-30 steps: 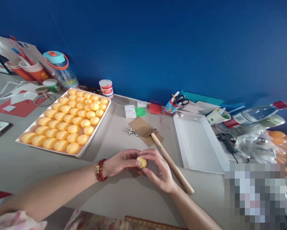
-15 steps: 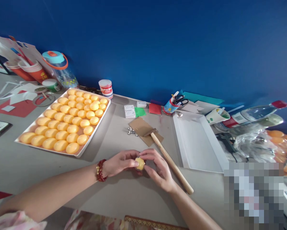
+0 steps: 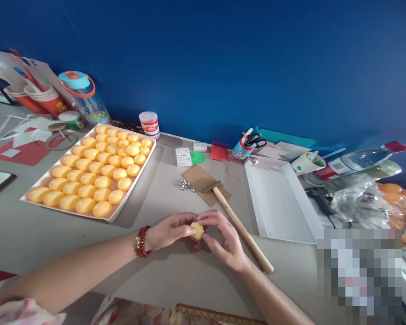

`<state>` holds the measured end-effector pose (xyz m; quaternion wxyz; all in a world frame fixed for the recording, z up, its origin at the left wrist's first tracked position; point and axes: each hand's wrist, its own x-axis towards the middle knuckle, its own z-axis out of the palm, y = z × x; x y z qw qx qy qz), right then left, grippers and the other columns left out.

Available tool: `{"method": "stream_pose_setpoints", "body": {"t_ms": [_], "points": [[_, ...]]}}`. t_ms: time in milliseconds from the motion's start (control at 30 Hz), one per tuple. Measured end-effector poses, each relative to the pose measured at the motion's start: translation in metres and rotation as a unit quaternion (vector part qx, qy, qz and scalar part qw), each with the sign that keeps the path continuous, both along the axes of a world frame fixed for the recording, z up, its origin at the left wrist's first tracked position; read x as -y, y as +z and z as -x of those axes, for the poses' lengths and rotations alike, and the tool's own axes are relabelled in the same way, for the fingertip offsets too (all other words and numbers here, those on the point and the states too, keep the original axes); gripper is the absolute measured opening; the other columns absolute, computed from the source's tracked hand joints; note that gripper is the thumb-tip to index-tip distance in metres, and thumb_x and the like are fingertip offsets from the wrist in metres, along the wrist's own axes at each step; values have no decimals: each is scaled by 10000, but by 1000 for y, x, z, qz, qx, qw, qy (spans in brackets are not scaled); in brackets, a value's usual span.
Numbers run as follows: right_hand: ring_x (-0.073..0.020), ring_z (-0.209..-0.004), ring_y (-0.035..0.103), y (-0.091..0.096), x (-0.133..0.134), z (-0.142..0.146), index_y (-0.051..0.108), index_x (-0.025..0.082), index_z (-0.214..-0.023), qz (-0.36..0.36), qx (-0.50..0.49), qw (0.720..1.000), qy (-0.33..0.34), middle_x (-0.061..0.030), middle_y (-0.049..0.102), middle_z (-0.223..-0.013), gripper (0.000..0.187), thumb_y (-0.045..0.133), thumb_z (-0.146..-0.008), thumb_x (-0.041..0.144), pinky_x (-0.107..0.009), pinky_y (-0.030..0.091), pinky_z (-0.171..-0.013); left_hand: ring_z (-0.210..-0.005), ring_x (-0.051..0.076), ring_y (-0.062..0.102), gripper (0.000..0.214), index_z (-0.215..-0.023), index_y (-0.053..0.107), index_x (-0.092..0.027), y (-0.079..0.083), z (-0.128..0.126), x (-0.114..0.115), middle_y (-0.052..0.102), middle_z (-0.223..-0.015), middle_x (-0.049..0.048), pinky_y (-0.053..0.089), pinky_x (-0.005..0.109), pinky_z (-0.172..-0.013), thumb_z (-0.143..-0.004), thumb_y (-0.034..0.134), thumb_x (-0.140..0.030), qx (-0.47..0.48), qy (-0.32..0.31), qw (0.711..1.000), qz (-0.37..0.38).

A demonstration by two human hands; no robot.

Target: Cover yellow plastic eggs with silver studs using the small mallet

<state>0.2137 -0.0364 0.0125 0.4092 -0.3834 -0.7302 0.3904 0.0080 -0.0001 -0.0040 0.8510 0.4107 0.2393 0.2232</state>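
Note:
Both my hands meet low in the middle of the grey table around one small yellow ball [image 3: 198, 230]. My left hand [image 3: 170, 231], with a red bead bracelet at the wrist, pinches the ball from the left. My right hand [image 3: 223, 241] closes its fingers on it from the right and above. A white tray [image 3: 135, 189] filled with several rows of the same yellow balls [image 3: 97, 174] lies to the upper left of my hands. A wooden-handled mallet [image 3: 240, 228] rests just right of my right hand, its head on a brown card [image 3: 198, 178].
An empty white tray [image 3: 280, 203] sits to the right. Small metal bells [image 3: 186, 185], little boxes, a red-lidded jar [image 3: 149, 124], a cup with scissors [image 3: 245, 146], paper cups, a water jug, bottles and bags of orange balls line the back and right against the blue wall.
The yellow ball has shifted slightly left between my fingers, and the fingers have adjusted around it. Nothing else on the table has moved.

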Motion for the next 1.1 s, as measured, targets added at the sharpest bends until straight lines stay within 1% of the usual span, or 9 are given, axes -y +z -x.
{"method": "stream_pose_setpoints", "body": {"t_ms": [233,400,500,600,733,800,933,1000,1100], "points": [[-252,-1100,573,-2,0,-1,559,253,-1298,-10,28,1000,-8,-94,621,-1166,428,630,-879,196,-417,495,-942,-800,174,618,296,-1022,672,-151,-2,-1,0,592,-912,51,536,377,-813,-912,603,-417,24,17,999,42],[-260,-1084,574,-6,0,1,603,247,-1230,-45,57,997,-39,-94,614,-1131,371,671,-865,246,-406,500,-919,-791,166,614,397,-1113,648,-165,-3,-1,1,560,-919,37,545,363,-788,-886,622,-490,49,26,998,27],[-263,-1075,582,-10,0,3,599,250,-1183,-59,54,994,-68,-88,622,-1108,345,699,-853,270,-410,496,-918,-769,155,602,390,-1128,630,-176,-3,-2,2,559,-908,27,548,366,-782,-850,687,-443,50,30,998,17],[-269,-1082,586,-14,1,2,582,259,-1192,-68,54,994,-66,-90,625,-1119,367,709,-859,344,-414,495,-924,-756,143,593,319,-1077,644,-184,-3,-2,2,565,-870,10,543,342,-776,-830,725,-369,41,33,998,29],[-289,-1089,588,-17,2,-2,550,233,-1260,-80,46,995,-30,-116,624,-1137,436,561,-926,514,-439,503,-917,-776,148,596,279,-1019,680,-173,-2,1,3,600,-872,27,531,306,-756,-815,741,-353,53,34,997,33],[-278,-1076,598,-19,0,-5,553,224,-1250,-81,64,993,-57,-119,627,-1137,356,494,-973,440,-436,507,-908,-785,160,592,314,-1005,701,-153,-1,2,2,616,-871,46,537,334,-773,-785,767,-368,70,19,997,29],[-254,-1038,613,-17,-13,-8,607,231,-1140,-95,155,976,-121,-94,656,-1090,196,529,-960,242,-416,508,-891,-753,162,595,374,-1043,720,-129,2,3,1,650,-869,77,529,341,-769,-754,796,-353,93,6,995,16],[-255,-1014,615,-15,-24,-8,625,227,-1100,-118,200,966,-113,-89,671,-1053,176,537,-949,215,-415,509,-875,-692,135,585,391,-1082,712,-120,2,4,-1,661,-893,89,527,351,-782,-771,784,-345,118,22,992,28],[-256,-974,610,-12,-46,-4,635,209,-1088,-156,261,947,-103,-94,685,-1034,183,531,-937,192,-410,501,-855,-669,99,571,380,-1142,685,-124,0,6,-8,660,-995,103,528,355,-824,-813,749,-304,167,82,980,77]]}}
